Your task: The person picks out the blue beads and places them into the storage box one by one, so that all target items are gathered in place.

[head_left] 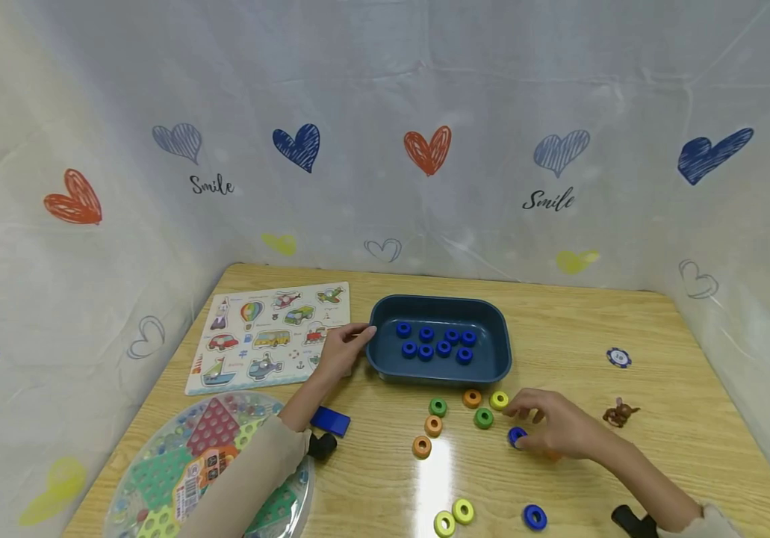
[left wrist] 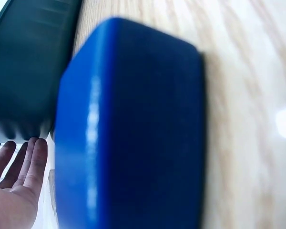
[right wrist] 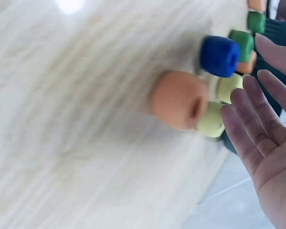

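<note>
My left hand (head_left: 342, 351) is at the left end of a dark teal tray (head_left: 438, 379). In the left wrist view its fingertips touch the tray's wall, fingers fairly straight. Several blue rings (head_left: 426, 334) lie inside the tray. My right hand (head_left: 562, 424) hovers over the table, in front of the tray's right end, with a blue ring (head_left: 517, 436) under its thumb side. In the right wrist view the fingers are spread and grip nothing. An orange ring (right wrist: 178, 100) sits beneath that hand, mostly hidden in the head view. Next to its fingertips is a yellow ring (head_left: 500, 401).
Green rings (head_left: 484, 418), orange rings (head_left: 422, 447) and yellow rings (head_left: 463, 512) lie before the tray, with another blue ring near the front. Left are a picture puzzle board (head_left: 277, 336), a round marble board (head_left: 156, 463) and a blue block (head_left: 330, 421). Right: a chip (head_left: 618, 358) and brown figurine (head_left: 620, 412).
</note>
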The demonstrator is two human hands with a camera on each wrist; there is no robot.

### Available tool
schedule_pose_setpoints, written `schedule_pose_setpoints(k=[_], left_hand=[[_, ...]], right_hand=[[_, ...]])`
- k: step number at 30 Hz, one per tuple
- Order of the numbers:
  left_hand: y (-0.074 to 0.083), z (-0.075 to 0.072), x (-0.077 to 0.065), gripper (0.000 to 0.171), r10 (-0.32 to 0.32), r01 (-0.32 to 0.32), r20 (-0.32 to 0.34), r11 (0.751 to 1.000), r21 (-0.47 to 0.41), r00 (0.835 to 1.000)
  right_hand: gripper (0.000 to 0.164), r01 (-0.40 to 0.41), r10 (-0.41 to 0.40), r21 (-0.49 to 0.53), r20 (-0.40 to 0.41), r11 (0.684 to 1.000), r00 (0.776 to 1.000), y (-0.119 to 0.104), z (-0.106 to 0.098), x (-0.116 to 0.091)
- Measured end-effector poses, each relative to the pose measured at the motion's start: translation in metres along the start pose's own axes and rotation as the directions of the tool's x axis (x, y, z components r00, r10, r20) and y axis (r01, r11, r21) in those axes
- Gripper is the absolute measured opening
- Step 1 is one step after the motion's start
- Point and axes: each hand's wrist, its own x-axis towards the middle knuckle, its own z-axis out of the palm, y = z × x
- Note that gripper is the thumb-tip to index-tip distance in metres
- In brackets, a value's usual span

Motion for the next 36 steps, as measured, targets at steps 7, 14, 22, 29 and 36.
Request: schedule_pose_setpoints(k=[7, 14, 22, 29, 36], left_hand=[[0.0, 0.0, 0.0, 0.038, -0.003, 0.004, 0.007, 1.0, -0.024, 1.0], [0.001, 0.0, -0.001, 0.041, 0.004, -0.004, 0.003, 1.0, -0.007, 1.0], [0.001, 0.0, -0.001, 0.04, -0.007, 0.007, 0.013, 1.0, -0.012, 1.0], [0.0, 0.0, -0.001, 0.039, -0.007, 0.008, 0.016, 1.0, -0.023, 1.0], [-0.001, 0.001, 0.001, 0.039, -0.009, 0.009, 0.014, 1.0, -0.01, 1.0]], right_hand=[[0.031, 0.081, -0.081, -0.039, -0.004, 0.996, 0.997, 0.018, 0.013, -0.006], [0.032, 0.093, -0.094, -0.023, -0.027, 0.995, 0.995, 0.024, 0.019, -0.009], [0.032, 0.074, -0.074, 0.01, -0.022, 0.997, 0.997, 0.025, 0.022, -0.01], [0.033, 0.102, -0.103, -0.024, -0.051, 0.994, 0.993, 0.018, 0.019, -0.005], [0.031, 0.118, -0.115, 0.048, -0.066, 0.992, 0.991, 0.0, 0.006, 0.007]])
